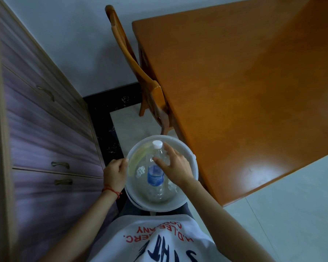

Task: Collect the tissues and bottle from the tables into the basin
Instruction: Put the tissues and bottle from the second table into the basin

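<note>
From the head camera, the white basin (189, 163) is held in front of the person's body, with the left hand (115, 172) closed on its left rim. A clear bottle (155, 173) with a white cap and blue label lies inside, beside a crumpled tissue (140, 170). The right hand (175, 165) hovers over the bottle, fingers spread and holding nothing. The orange wooden counter (244, 82) stands to the right, a chair (133, 61) tucked against it.

The right hand (175, 166) covers part of the bottle (155, 175) inside the basin (187, 202), so whether it touches the bottle is unclear. Crumpled tissue (140, 170) beside the bottle looks small and blurred. The tabletop (244, 91) beyond the basin is cut off by the frame's edge.
</note>
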